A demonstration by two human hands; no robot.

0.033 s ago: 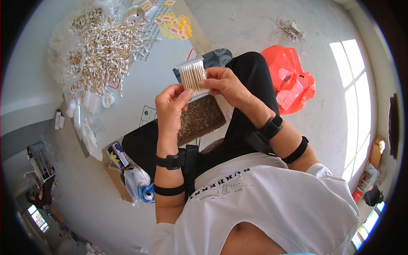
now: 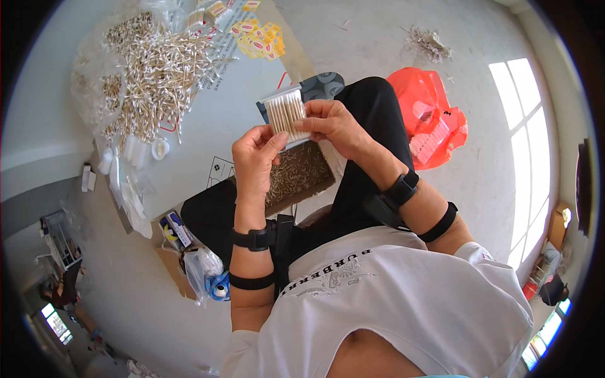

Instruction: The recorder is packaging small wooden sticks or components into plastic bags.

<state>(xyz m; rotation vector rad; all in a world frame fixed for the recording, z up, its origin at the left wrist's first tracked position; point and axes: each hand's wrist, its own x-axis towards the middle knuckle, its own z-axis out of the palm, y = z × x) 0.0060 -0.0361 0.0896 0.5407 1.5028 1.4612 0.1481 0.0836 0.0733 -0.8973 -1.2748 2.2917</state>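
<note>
Both my hands hold up a small clear box [image 2: 285,113] packed with upright cotton swabs, above my lap. My left hand [image 2: 254,159] grips its lower left side with the thumb against the front. My right hand [image 2: 334,125] pinches its right edge. Under the hands, a shallow brown cardboard tray [image 2: 301,177] full of loose swabs rests on my black-trousered legs. Black bands sit on both wrists and forearms.
A grey table [image 2: 208,135] ahead carries a big heap of loose cotton swabs [image 2: 151,69], clear bags and yellow-red labels [image 2: 258,34]. A red plastic bag [image 2: 432,120] lies on the floor to the right. A cardboard box with a plastic bag [image 2: 192,258] stands at lower left.
</note>
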